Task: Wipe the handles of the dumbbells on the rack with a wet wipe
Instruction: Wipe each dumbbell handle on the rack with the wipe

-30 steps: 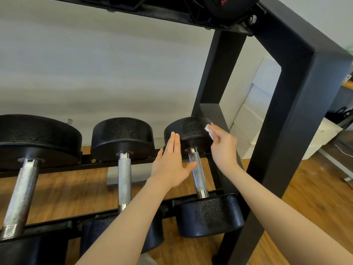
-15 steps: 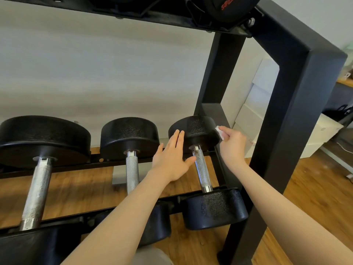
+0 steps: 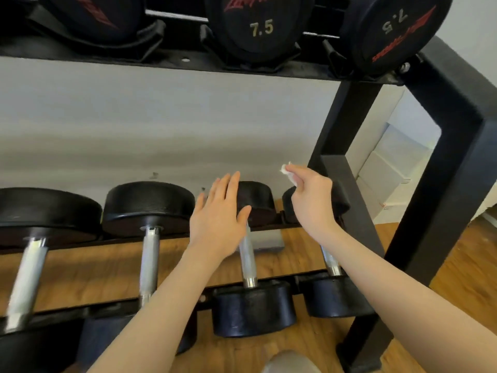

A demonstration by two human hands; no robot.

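I see my right hand (image 3: 313,196) raised above the lower shelf of the black steel rack (image 3: 441,184), its fingers curled and pinching a small crumpled white wet wipe (image 3: 287,172) at the tips, clear of any metal. My left hand (image 3: 219,219) hovers flat, fingers straight and together, holding nothing, in front of the third black round-headed dumbbell (image 3: 252,300). 4 dumbbells lie on this shelf; the knurled chrome handle (image 3: 247,261) of the third runs below my left palm, while the fourth dumbbell (image 3: 334,294) sits beneath my right forearm. Above, 2 black weight heads marked 7.5 (image 3: 262,25) rest on the upper shelf.
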